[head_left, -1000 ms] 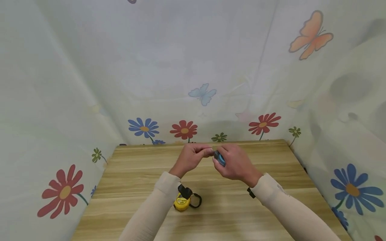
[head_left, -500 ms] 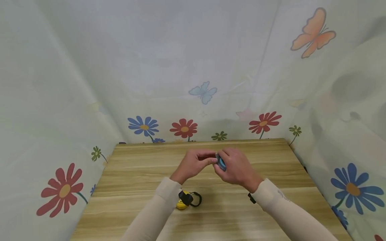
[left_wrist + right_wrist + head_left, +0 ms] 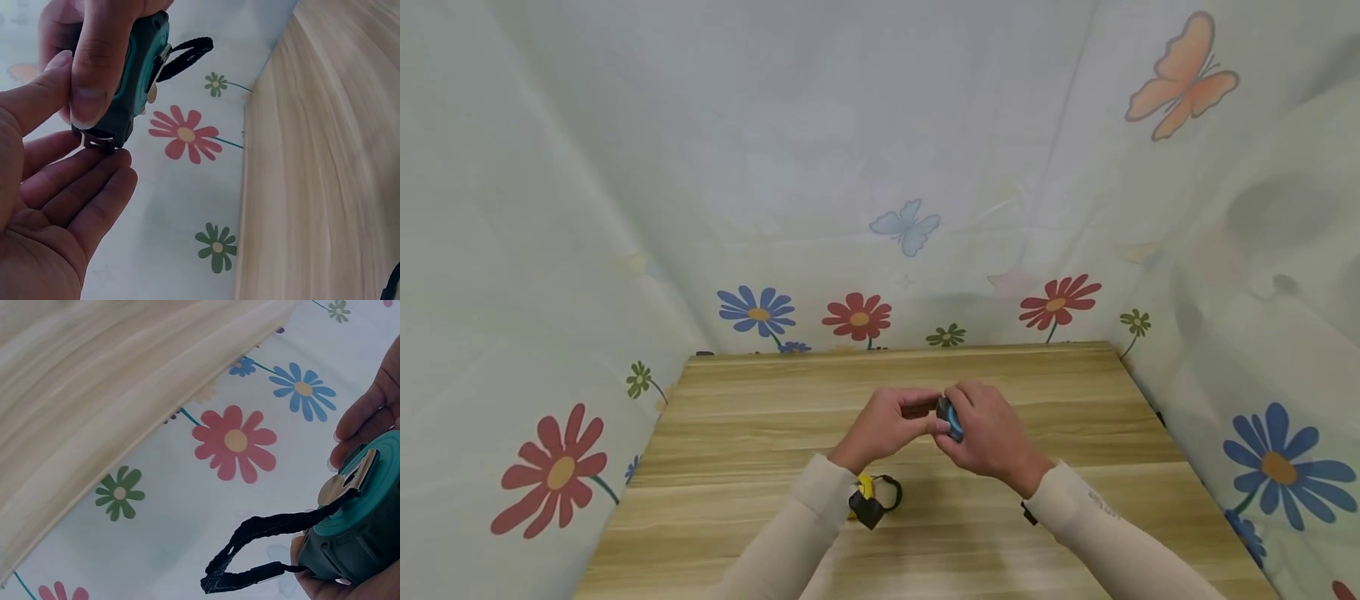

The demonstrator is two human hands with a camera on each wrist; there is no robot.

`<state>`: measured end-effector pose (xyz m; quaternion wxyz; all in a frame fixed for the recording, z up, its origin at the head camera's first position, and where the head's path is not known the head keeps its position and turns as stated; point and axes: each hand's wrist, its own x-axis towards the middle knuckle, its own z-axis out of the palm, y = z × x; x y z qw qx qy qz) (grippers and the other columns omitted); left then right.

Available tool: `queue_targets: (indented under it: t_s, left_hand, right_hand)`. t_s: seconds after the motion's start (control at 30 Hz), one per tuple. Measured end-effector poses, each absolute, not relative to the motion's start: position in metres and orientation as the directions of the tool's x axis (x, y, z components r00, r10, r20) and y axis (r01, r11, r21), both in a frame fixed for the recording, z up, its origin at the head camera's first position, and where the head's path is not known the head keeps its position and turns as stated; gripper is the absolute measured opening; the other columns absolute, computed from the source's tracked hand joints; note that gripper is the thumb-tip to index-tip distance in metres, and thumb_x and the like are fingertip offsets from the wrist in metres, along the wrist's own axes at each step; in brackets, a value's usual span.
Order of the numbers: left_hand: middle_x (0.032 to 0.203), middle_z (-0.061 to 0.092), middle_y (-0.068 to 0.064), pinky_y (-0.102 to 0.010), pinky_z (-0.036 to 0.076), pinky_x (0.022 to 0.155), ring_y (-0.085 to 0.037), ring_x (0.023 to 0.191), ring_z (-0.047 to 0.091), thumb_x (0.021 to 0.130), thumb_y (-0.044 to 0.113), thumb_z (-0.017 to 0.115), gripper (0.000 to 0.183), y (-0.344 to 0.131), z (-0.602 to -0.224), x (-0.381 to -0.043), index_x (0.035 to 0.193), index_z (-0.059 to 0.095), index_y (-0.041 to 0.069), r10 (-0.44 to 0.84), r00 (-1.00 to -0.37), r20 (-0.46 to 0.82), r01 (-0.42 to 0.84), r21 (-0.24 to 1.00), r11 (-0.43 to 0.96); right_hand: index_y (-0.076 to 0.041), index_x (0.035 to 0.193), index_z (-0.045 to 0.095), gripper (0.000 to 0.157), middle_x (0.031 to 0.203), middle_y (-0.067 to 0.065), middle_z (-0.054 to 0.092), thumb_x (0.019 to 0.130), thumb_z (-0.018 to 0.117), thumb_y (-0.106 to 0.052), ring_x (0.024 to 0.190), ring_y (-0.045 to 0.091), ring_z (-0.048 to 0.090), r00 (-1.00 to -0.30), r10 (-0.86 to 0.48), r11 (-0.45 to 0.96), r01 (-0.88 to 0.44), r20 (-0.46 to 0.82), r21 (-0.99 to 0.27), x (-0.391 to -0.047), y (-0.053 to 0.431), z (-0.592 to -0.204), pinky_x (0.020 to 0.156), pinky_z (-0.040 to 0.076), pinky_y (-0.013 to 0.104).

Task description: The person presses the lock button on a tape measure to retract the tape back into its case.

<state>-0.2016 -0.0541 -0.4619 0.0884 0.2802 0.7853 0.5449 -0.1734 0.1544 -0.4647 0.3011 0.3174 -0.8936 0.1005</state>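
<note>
My right hand (image 3: 992, 429) grips a teal and dark grey tape measure (image 3: 952, 419) above the table. In the left wrist view the tape measure (image 3: 137, 69) points its mouth downward, and the metal hook at its end shows just above my left fingertips. My left hand (image 3: 887, 425) faces it with fingers fairly straight; the fingertips touch the hook end and the thumb lies near the right thumb. A black wrist strap (image 3: 250, 534) and a metal belt clip (image 3: 362, 472) show on the case in the right wrist view. No drawn-out blade is visible.
On the wooden table (image 3: 760, 417) lies a yellow tape measure (image 3: 867, 485) with a black strap loop (image 3: 893, 493), partly hidden behind the left wrist's black device (image 3: 867, 508). A pale flower-printed curtain (image 3: 925, 150) closes off the back and sides.
Both hands have come slightly nearer the body with the teal tape measure. The left fingers, earlier pinched together at its end, have straightened and spread. The left wrist covers more of the yellow tape measure.
</note>
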Motion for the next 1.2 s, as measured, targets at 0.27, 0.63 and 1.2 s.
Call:
queue_targets:
  t_s: [0.27,0.63,1.2]
  left_hand:
    - [0.136,0.072,0.001,-0.036,0.057,0.105,-0.019,0.127,0.069,0.094,0.031,0.079,0.045,-0.047,-0.476,-0.193,0.136,0.071,0.017,0.548,-0.823,0.149,0.367,0.877,0.312]
    - [0.133,0.074,-0.001,-0.042,0.059,0.103,-0.021,0.124,0.07,0.094,0.023,0.079,0.043,-0.04,-0.499,-0.187,0.135,0.071,0.016,0.553,-0.831,0.064,0.344,0.84,0.419]
    - [0.088,0.076,0.007,-0.019,0.049,0.069,0.0,0.074,0.057,0.086,0.023,0.085,0.016,-0.042,-0.56,-0.192,0.097,0.081,0.013,0.583,-0.808,-0.079,0.329,0.762,0.558]
  right_hand:
    - [-0.007,0.109,0.067,0.05,0.096,0.004,0.065,0.082,0.084,-0.045,0.079,0.019,0.058,-0.638,-0.504,0.795,-0.606,0.583,0.024,-0.168,0.156,-0.487,0.072,0.055,0.039]
    - [-0.008,0.111,0.067,0.049,0.098,0.002,0.064,0.084,0.082,-0.047,0.082,0.018,0.059,-0.71,-0.474,0.834,-0.552,0.52,0.007,-0.159,0.153,-0.522,0.075,0.055,0.039]
    - [-0.009,0.106,0.063,0.041,0.094,-0.002,0.056,0.086,0.081,-0.04,0.082,0.015,0.052,-0.878,-0.419,0.876,-0.458,0.232,-0.153,-0.15,0.139,-0.591,0.075,0.048,0.04]
